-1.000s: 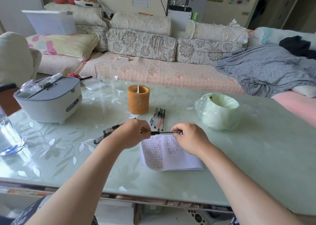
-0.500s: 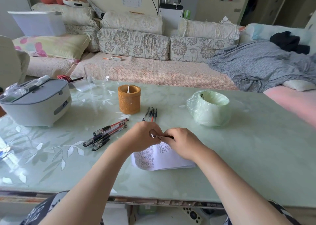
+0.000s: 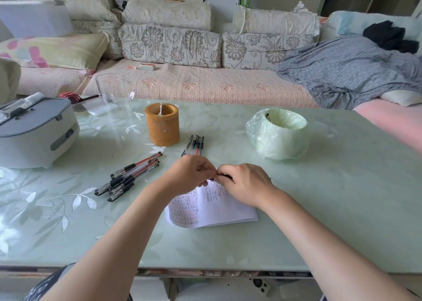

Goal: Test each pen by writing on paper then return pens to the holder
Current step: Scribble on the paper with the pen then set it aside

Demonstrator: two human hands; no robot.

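My left hand and my right hand meet fingertip to fingertip above a sheet of paper covered in written rows. Both hands pinch a black pen, most of it hidden by my fingers. A round orange-brown pen holder stands behind them with one white item inside. Several pens lie in a loose pile to the left of my hands. A smaller row of pens lies just behind my left hand, next to the holder.
A grey and white appliance stands at the table's left. A green plastic-bagged bowl sits at the right. An empty glass is behind the holder. A sofa with cushions and a grey blanket runs beyond the glass-topped table.
My hands have come together along the pen: a second ago they held its two ends well apart, now their fingertips touch. The camera has shifted slightly.
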